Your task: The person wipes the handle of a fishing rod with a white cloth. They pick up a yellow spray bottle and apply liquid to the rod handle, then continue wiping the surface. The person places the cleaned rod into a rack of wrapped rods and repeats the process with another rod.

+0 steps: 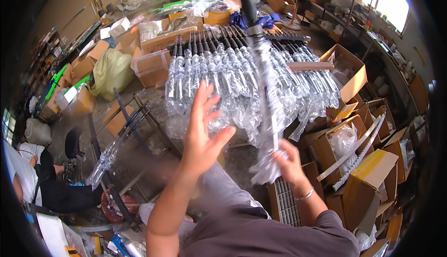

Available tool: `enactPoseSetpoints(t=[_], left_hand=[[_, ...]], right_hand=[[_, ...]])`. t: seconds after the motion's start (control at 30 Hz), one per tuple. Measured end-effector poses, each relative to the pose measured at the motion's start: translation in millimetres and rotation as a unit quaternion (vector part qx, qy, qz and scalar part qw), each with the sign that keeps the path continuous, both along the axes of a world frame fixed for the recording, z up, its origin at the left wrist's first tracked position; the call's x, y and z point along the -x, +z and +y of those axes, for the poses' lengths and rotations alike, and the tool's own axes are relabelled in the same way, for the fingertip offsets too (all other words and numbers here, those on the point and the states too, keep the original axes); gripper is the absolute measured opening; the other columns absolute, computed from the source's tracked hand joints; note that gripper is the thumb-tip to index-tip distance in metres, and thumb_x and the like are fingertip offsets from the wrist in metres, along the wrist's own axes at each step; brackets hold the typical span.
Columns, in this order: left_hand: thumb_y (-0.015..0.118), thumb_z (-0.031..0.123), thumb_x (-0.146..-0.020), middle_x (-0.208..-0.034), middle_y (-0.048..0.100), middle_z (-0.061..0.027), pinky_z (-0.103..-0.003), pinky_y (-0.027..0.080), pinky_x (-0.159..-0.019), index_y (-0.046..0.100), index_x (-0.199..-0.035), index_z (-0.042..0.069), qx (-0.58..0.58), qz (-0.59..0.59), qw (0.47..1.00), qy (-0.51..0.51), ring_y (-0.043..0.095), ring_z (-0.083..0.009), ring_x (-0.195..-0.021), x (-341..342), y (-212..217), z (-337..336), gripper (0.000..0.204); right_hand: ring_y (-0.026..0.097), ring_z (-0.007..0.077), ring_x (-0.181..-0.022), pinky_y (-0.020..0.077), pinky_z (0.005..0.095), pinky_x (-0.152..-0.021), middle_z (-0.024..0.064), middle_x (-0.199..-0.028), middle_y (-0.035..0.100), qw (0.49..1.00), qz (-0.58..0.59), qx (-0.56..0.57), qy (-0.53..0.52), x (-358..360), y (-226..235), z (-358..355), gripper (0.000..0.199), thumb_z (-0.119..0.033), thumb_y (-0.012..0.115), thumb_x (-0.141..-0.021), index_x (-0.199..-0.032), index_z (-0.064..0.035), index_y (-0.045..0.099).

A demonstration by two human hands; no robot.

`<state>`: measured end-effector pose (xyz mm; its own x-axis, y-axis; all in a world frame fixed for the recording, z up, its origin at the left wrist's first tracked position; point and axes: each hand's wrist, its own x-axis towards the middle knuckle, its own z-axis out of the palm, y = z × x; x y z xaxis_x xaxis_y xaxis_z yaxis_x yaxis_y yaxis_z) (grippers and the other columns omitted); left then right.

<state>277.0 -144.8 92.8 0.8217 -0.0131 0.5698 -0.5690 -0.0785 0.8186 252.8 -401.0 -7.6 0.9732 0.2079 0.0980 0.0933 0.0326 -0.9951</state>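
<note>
My right hand (287, 161) grips the lower end of a long black rod wrapped in clear air-cushion sleeve (265, 84), which stands nearly upright and reaches to the top of the view. My left hand (203, 129) is raised beside it with fingers spread, holding nothing. Behind both lies a row of several similar black rods in clear bubble wrapping (242, 75), side by side on a work surface. A wooden stick (309, 65) rests across the right part of that row.
Open cardboard boxes (351, 73) crowd the right side, some with white toothed strips (361, 147). More boxes and a yellow-green bag (111, 70) stand at left. Another person (32, 173) sits low at far left. A wrapped rod (104, 159) lies on a metal frame.
</note>
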Motion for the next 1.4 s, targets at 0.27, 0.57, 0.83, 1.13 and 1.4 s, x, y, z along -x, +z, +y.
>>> enactPoseSetpoints(t=[0.27, 0.57, 0.83, 1.13, 1.4], left_hand=[[0.061, -0.002, -0.088, -0.139, 0.048, -0.0132, -0.031, 0.046, -0.097, 0.036, -0.146, 0.000, 0.051, 0.228, 0.967, 0.101, 0.056, -0.0191, -0.115, 68, -112, 67, 0.063], [0.061, 0.006, -0.092, -0.135, 0.052, -0.0157, -0.029, 0.053, -0.083, 0.043, -0.141, 0.000, 0.073, 0.295, 0.906, 0.296, 0.060, -0.0200, -0.108, 170, -171, 149, 0.052], [0.060, 0.008, -0.093, -0.133, 0.053, -0.0148, -0.029, 0.052, -0.081, 0.045, -0.139, 0.000, 0.109, 0.314, 0.869, 0.367, 0.060, -0.0191, -0.105, 187, -172, 151, 0.049], [0.062, 0.004, -0.092, -0.129, 0.056, -0.0134, -0.029, 0.052, -0.081, 0.048, -0.136, 0.000, 0.122, 0.358, 0.858, 0.348, 0.062, -0.0173, -0.103, 185, -172, 141, 0.046], [0.062, 0.008, -0.092, -0.125, 0.059, -0.0117, -0.028, 0.052, -0.079, 0.050, -0.134, 0.000, 0.106, 0.371, 0.866, 0.318, 0.062, -0.0176, -0.102, 187, -183, 141, 0.044]], right_hand=[[0.056, 0.0068, -0.068, 0.0433, 0.0217, -0.060, -0.0009, -0.081, 0.060, 0.975, 0.016, -0.138, -0.170, -82, 10, -108, 0.020, -0.022, 0.057, -0.097, -0.100, -0.0026, 0.062], [0.063, 0.0124, -0.071, 0.0495, 0.0272, -0.063, 0.0015, -0.081, 0.065, 0.973, 0.066, -0.131, -0.175, -193, -35, -172, 0.017, -0.020, 0.059, -0.095, -0.095, -0.0038, 0.065], [0.063, 0.0121, -0.072, 0.0503, 0.0262, -0.065, 0.0028, -0.083, 0.067, 0.979, 0.081, -0.127, -0.140, -264, -57, -179, 0.019, -0.019, 0.061, -0.093, -0.095, -0.0004, 0.066], [0.061, 0.0105, -0.062, 0.0483, 0.0245, -0.055, 0.0035, -0.078, 0.066, 0.980, 0.077, -0.011, -0.183, -311, -68, -170, 0.022, -0.019, 0.062, -0.094, -0.095, 0.0025, 0.066], [0.055, 0.0084, -0.053, 0.0417, 0.0249, -0.048, 0.0006, -0.068, 0.061, 0.979, 0.087, 0.064, -0.174, -312, -68, -178, 0.029, -0.026, 0.065, -0.093, -0.091, 0.0029, 0.066]])
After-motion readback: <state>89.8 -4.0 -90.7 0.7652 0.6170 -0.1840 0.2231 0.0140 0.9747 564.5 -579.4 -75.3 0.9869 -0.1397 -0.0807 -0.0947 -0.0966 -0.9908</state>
